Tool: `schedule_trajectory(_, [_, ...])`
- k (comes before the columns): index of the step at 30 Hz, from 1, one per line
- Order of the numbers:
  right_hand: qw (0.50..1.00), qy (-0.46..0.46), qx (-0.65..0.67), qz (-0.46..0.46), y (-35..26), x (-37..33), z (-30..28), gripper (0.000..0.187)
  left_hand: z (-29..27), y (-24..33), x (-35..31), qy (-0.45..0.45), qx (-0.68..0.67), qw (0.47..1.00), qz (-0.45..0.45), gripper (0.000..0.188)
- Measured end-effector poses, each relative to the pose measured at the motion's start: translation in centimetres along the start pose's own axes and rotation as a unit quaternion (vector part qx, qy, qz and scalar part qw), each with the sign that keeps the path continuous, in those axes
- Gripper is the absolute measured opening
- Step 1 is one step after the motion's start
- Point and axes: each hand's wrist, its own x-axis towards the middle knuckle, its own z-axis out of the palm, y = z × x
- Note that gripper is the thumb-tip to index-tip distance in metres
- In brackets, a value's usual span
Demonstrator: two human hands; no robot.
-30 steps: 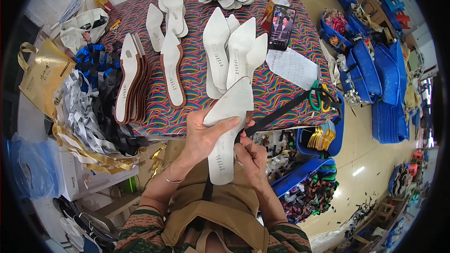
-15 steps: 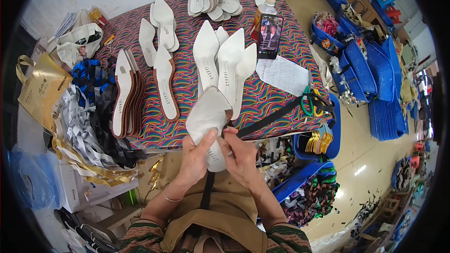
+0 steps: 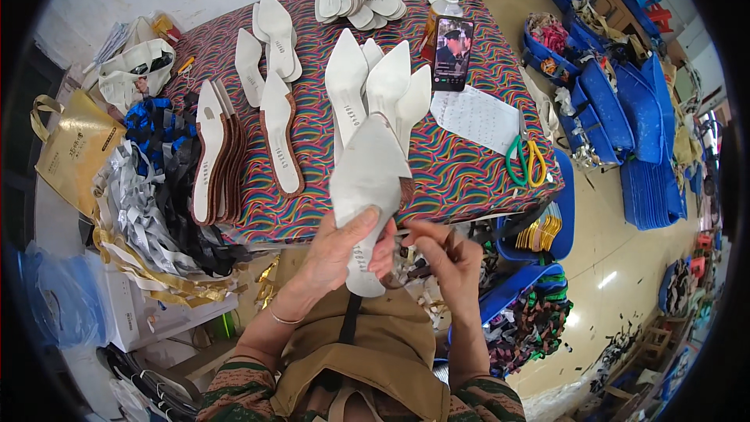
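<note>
My left hand (image 3: 344, 246) grips a white pointed shoe insole (image 3: 369, 164), thumb on its face and fingers behind. A brown strip edge (image 3: 406, 187) shows at the insole's right side. My right hand (image 3: 449, 262) is just to the right, apart from the insole, its fingers curled into a pinch; what they hold, if anything, is too small to tell. Beyond the held insole, several white insoles (image 3: 346, 82) lie on the patterned table cloth (image 3: 469, 195). To the left are a brown-edged insole (image 3: 279, 137) and a stack of brown-edged insoles (image 3: 209, 156).
Scissors with green and yellow handles (image 3: 525, 164) lie on a paper sheet (image 3: 476, 119) at the right. A phone (image 3: 451, 55) leans on a bottle (image 3: 447, 4). Ribbon strips (image 3: 144, 219) hang at the left; a blue bin of scraps (image 3: 523, 312) stands below right.
My right hand has moved away from the insole to the right. The black strip that ran across the table to the scissors has left the tabletop. The insole's tip has swung slightly right.
</note>
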Motion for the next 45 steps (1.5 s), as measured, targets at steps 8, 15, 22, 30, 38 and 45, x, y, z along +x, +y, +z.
schedule_trajectory(8, [0.994, 0.034, 0.033, -0.102, 2.3, 1.8, 1.7, 0.008, 0.2, -1.2, -0.4, -0.035, 0.155, 0.987, 0.028, 0.02])
schedule_trajectory(15, [0.986, 0.0, 0.125, -0.11, 0.8, 1.9, 0.6, 0.004, 0.7, -0.9, -0.7, -0.027, 0.168, 0.985, 0.019, 0.022])
schedule_trajectory(22, [0.989, -0.001, -0.025, -0.144, 4.8, 2.5, 1.1, 0.024, -0.8, -1.5, -0.8, -0.018, 0.193, 0.981, 0.01, 0.023])
schedule_trajectory(30, [0.979, -0.115, -0.152, -0.072, 3.0, 0.6, 0.2, 0.04, 0.2, 2.4, 0.2, 0.054, 0.126, 0.988, 0.076, 0.018])
schedule_trajectory(38, [0.915, -0.082, -0.325, -0.225, 3.4, -0.8, -2.2, 0.049, 0.8, 3.0, 0.2, 0.118, 0.042, 0.987, 0.103, 0.016])
schedule_trajectory(45, [0.894, -0.049, -0.323, -0.306, 3.2, -2.7, -0.4, 0.041, 0.4, 3.1, 0.5, 0.024, -0.127, 0.981, 0.143, 0.014])
